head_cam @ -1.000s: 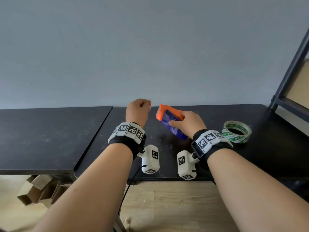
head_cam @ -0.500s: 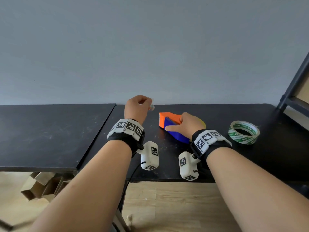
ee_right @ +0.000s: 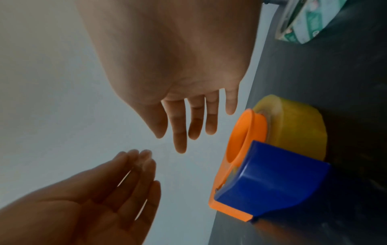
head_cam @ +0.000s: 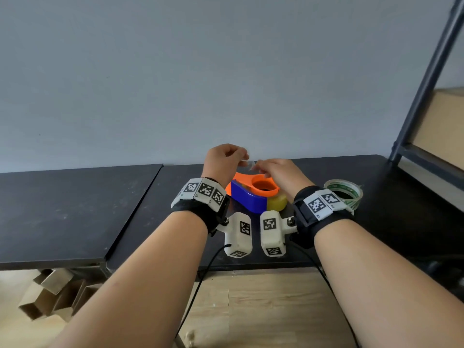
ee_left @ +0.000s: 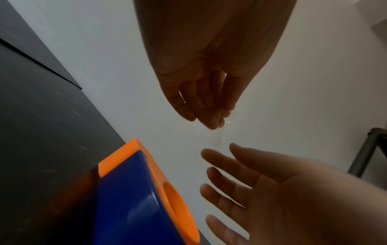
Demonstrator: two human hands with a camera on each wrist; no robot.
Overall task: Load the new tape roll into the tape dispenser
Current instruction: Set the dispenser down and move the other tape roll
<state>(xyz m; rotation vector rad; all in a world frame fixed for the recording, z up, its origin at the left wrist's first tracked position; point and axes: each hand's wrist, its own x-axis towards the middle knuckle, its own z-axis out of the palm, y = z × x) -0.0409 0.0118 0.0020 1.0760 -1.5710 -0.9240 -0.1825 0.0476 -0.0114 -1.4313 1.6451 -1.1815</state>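
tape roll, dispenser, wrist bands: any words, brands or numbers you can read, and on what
Tape roll: green and white print, too blurred to read.
Dispenser: no text visible.
Wrist bands: black-and-white square code markers only, no words or numbers.
Camera housings: the same kind of markers, no text.

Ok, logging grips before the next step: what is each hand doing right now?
Left hand: pinches a small clear tape scrap at its fingertips.
Right hand: open, fingers straight, holding nothing.
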